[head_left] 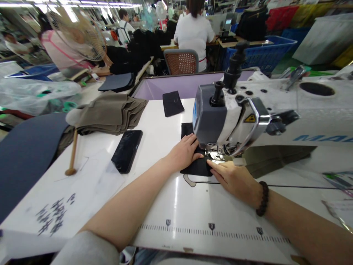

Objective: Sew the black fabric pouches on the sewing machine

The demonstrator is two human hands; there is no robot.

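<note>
Lying under flattened left hand (184, 151), edge beneath unclenched right hand (234, 179): black fabric (195, 168).

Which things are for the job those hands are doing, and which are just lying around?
For the job:
- left hand and right hand
- black cloth under them
- sewing machine

Probably just lying around:
- phone
- wooden stick
- paper with writing

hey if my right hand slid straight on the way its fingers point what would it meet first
Most likely your left hand: its thumb lies just ahead of your right hand, over the black fabric, though their relative height is hard to judge.
</note>
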